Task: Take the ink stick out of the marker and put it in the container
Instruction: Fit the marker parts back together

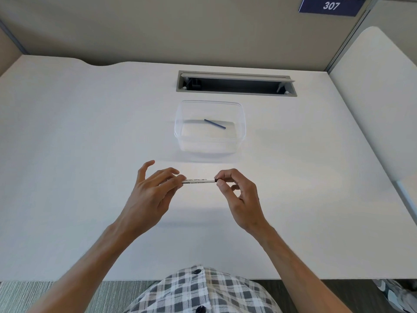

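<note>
Checked shirt (204, 290) is filling the bottom edge, two dark buttons showing, and both bare forearms are reaching out over the white surface (67, 136). Left hand (153, 193) is pinching one end of the marker (198, 181) between thumb and fingertips, the little finger lifting free. Right hand (239, 195) is pinching the other end, where a dark tip or cap is showing at the fingers, the remaining fingers curling under. That marker is lying level, its long axis running left to right across the view, held just above the surface between the two hands. Black print is running along its white barrel; I'm reading something like "SHOPS, HOSPITALS, LABS ETC", the lower line too small to make out. Beyond the hands, the clear container (242, 123) is sitting on the surface, and a blue ink stick (214, 124) is lying inside it on the bottom, slanting from far left to near right. Behind it, a grey cable slot (237, 94) is standing open. Up top right, a dark blue sign (331, 6) is reading "307".
</note>
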Motion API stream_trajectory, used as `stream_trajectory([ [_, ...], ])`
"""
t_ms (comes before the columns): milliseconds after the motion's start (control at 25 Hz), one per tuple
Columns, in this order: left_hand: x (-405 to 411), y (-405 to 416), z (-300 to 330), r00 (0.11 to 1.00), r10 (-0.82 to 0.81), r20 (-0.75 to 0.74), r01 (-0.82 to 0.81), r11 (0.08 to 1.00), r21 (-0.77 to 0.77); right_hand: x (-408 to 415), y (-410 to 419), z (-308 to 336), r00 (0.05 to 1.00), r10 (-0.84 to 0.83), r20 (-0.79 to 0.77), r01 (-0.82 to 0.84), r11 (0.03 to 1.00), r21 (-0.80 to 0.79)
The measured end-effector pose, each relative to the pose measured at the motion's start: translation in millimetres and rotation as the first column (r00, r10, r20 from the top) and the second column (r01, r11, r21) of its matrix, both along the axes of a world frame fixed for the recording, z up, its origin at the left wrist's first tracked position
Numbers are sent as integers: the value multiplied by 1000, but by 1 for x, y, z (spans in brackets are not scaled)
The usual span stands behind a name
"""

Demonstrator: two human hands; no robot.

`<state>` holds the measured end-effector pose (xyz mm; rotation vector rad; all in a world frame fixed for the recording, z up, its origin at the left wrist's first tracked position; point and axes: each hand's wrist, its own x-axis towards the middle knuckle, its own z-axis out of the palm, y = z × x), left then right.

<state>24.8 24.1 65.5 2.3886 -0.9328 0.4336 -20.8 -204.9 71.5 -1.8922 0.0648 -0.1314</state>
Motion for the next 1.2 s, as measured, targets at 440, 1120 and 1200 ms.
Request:
stream_trajectory([
  [440,-5,-4,9,994,-8,113,7,1000,4,4,7,4,1000,-7,1,7,995,100],
  [1120,-3,0,11,1000,-11,27,10,1000,11,-1,1,-3,995,54,79,-32,965,-262],
  [1200,-4,-1,13,1000,-9,23,8,1000,19,0,3,-3,995,48,85,-27,971,-237],
])
